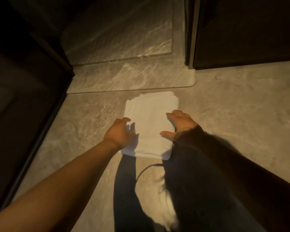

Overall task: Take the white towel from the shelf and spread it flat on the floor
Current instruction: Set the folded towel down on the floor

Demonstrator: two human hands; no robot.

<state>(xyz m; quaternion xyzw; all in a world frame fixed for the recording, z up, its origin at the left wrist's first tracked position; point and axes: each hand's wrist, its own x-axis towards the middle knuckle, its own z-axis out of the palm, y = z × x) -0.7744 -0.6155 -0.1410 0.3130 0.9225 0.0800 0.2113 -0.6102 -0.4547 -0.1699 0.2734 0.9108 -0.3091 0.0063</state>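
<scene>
A white towel (151, 121), folded into a thick rectangle, lies on the beige stone floor (233, 114) in the middle of the view. My left hand (120, 133) hovers over its left edge with fingers loosely bent, holding nothing. My right hand (178, 124) is over the towel's right side, fingers spread and relaxed, thumb pointing left. Whether either hand touches the cloth I cannot tell. Hanging dark hair hides the towel's near right corner.
A raised marble step (132, 79) with a rounded corner runs just beyond the towel. A dark cabinet or door (23, 91) stands at the left, and a dark panel with a pale frame (241, 34) at the back right. Long dark hair (199, 181) hangs at the lower right.
</scene>
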